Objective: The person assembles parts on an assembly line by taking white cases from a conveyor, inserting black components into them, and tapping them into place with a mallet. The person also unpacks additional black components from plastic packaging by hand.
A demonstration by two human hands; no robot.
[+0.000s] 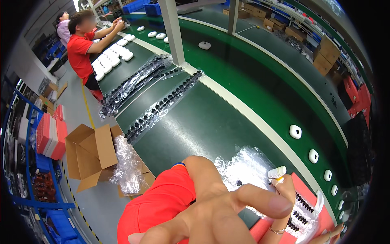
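My left hand (213,217) is raised close in front of the camera, its fingers spread and holding nothing. Its red sleeve (160,199) and bent elbow come in from lower left. Behind it, my right hand (285,189), with a thin bracelet on the wrist, grips a small white bottle (277,172) with a yellow part. Beside this hand, a pile of clear plastic bags (248,166) lies on the dark green table. Rows of small black parts (302,203) rest on white film over pink foam (298,181). My left hand partly hides this area.
Long bagged strips of black parts (162,107) lie across the table. White rounded devices (295,131) stand along the green conveyor (243,77). An open cardboard box (91,154) is at left. A metal post (172,32) rises by the conveyor. Another hand (331,236) shows at lower right; co-workers (81,51) stand far left.
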